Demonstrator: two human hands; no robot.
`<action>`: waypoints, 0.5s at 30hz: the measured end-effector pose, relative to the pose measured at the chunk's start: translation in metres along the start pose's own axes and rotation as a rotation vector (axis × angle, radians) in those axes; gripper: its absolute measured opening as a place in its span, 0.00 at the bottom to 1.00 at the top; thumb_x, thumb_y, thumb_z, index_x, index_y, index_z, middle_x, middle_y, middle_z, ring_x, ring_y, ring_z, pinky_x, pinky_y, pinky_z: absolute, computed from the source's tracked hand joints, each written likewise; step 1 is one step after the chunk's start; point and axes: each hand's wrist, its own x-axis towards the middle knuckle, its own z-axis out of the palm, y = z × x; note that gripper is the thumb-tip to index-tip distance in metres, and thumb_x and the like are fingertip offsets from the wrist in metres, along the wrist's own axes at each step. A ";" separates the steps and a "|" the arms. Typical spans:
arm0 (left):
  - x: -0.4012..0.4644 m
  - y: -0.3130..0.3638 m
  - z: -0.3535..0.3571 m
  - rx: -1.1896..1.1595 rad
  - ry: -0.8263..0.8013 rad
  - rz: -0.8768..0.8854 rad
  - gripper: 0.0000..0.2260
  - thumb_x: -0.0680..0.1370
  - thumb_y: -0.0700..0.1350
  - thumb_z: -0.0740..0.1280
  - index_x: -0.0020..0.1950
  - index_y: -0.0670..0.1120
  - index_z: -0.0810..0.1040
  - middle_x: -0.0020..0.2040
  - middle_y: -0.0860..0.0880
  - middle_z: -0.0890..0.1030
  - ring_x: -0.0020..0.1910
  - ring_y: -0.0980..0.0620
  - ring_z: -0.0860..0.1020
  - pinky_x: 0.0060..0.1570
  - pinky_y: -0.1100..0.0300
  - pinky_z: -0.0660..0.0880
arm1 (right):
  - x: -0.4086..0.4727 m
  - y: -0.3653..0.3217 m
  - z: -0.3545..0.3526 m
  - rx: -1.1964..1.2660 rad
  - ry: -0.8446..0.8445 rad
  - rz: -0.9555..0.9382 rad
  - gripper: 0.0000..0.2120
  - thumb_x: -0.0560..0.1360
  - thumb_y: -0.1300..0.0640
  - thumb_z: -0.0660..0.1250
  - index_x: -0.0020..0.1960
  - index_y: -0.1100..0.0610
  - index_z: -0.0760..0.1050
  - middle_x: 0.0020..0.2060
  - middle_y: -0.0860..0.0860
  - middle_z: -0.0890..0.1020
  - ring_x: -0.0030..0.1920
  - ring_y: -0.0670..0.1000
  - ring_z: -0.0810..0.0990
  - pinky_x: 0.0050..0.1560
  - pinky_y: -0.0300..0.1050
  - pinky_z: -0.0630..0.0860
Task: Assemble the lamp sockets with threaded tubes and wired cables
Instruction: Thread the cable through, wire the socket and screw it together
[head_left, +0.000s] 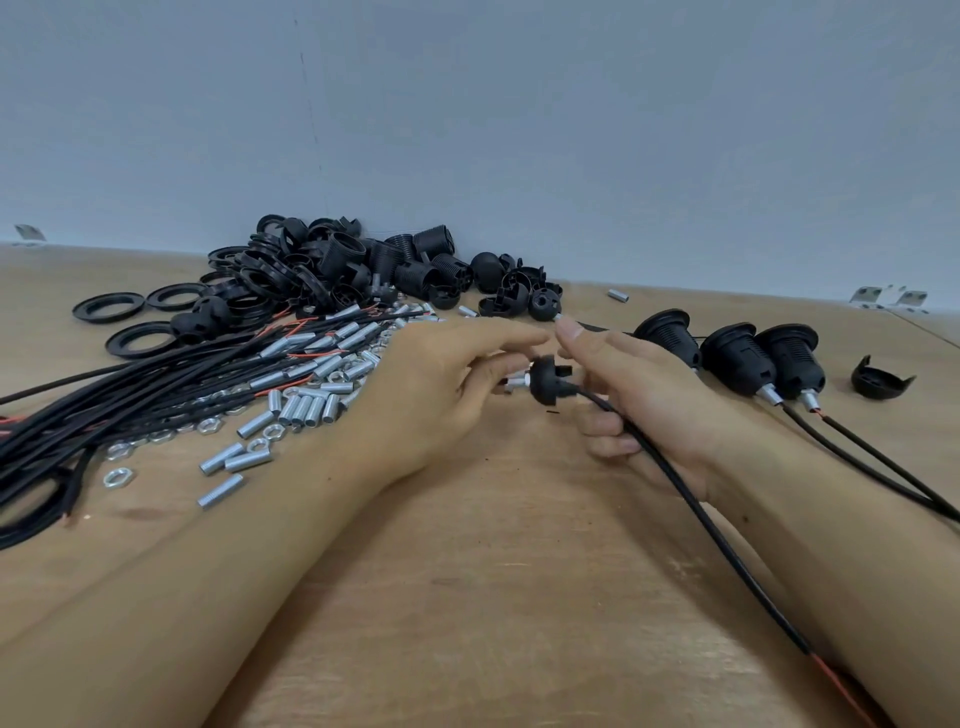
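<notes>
Fingertips of the left hand (447, 379) pinch the short threaded tube (517, 383) that sticks out of the black socket cap (546, 383), forefinger lying straight above it. Right hand (628, 395): lower fingers curled round the black cable (691, 499) just behind the cap, thumb and forefinger raised and pressed together above it. Whether those two hold anything, cannot tell. Cap sits in the air between both hands, over the bare middle of the wooden bench (467, 597).

Stock to the left: bundle of wired cables (130, 384), loose tubes (306, 405) and hex nuts (118, 475) scattered among them, pile of black socket parts (337, 265) against the wall, flat rings (109, 306) beside it. To the right, three finished sockets (743, 358) in a row with their cables trailing toward the bench edge; one spare cap (880, 376) beyond them.

Judgement: the tube is being seated in the cap with the cable through it. To do it well, keep tube and cap hole in line, turn the tube with the left fingertips while the right hand keeps the cable slack enough not to twist. Start the thread gently; a crossed start in plastic would spoil the cap. Check the red lead is not pinched.
</notes>
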 end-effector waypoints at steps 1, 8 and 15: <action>0.000 0.000 0.001 -0.018 -0.025 -0.002 0.12 0.78 0.33 0.68 0.60 0.42 0.82 0.48 0.53 0.84 0.44 0.63 0.79 0.47 0.61 0.77 | -0.001 0.001 0.000 -0.071 -0.025 -0.030 0.22 0.68 0.40 0.73 0.51 0.57 0.77 0.32 0.48 0.78 0.23 0.44 0.66 0.20 0.34 0.60; 0.001 0.000 0.000 0.012 -0.004 -0.159 0.06 0.81 0.41 0.66 0.53 0.43 0.82 0.32 0.54 0.75 0.29 0.57 0.69 0.34 0.67 0.63 | -0.002 -0.003 0.002 -0.222 -0.013 -0.013 0.16 0.71 0.43 0.73 0.40 0.56 0.82 0.31 0.52 0.77 0.24 0.46 0.70 0.21 0.36 0.63; 0.001 -0.015 -0.003 0.183 0.167 -0.404 0.09 0.83 0.46 0.62 0.51 0.45 0.80 0.27 0.49 0.73 0.27 0.50 0.67 0.31 0.53 0.66 | -0.005 -0.014 -0.003 0.352 -0.109 0.303 0.10 0.74 0.54 0.62 0.46 0.60 0.76 0.23 0.49 0.69 0.17 0.42 0.65 0.12 0.32 0.59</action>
